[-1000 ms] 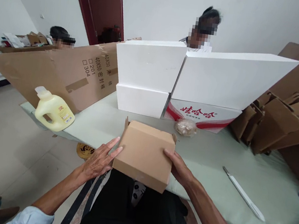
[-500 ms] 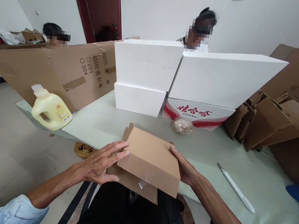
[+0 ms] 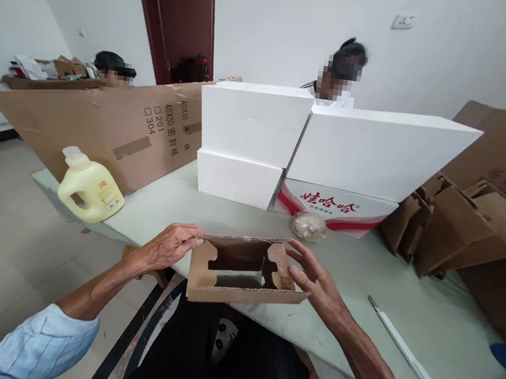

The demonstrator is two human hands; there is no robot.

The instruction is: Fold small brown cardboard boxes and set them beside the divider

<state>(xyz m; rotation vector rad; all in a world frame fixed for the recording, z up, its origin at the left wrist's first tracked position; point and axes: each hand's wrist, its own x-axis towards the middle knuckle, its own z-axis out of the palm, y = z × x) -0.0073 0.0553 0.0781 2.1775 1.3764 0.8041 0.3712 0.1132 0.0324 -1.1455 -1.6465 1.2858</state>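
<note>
A small brown cardboard box [image 3: 245, 297] is held tilted above the table's near edge, its open side facing me and the notched end flaps showing inside. My left hand [image 3: 165, 249] is closed on its upper left corner, thumb in front. At the right end, my right hand [image 3: 316, 278] has its fingers apart, the tips at the edge and by the right flap; how firmly they touch is unclear. On the table to the right of that hand lies a white-handled craft knife [image 3: 400, 342]. A crumpled ball of clear tape [image 3: 308, 226] sits beyond the box.
White boxes [image 3: 254, 124] are stacked at the table's back, above a red-and-white carton [image 3: 338, 210]. A yellow jug [image 3: 91, 187] stands left before a large cardboard sheet [image 3: 148, 132]. Folded cardboard [image 3: 458, 223] leans at the right. Two people are behind the boxes.
The cardboard box has been turned so that its open side faces me instead of its closed panel. My left hand now grips its corner; my right hand's fingers have spread at its right end.
</note>
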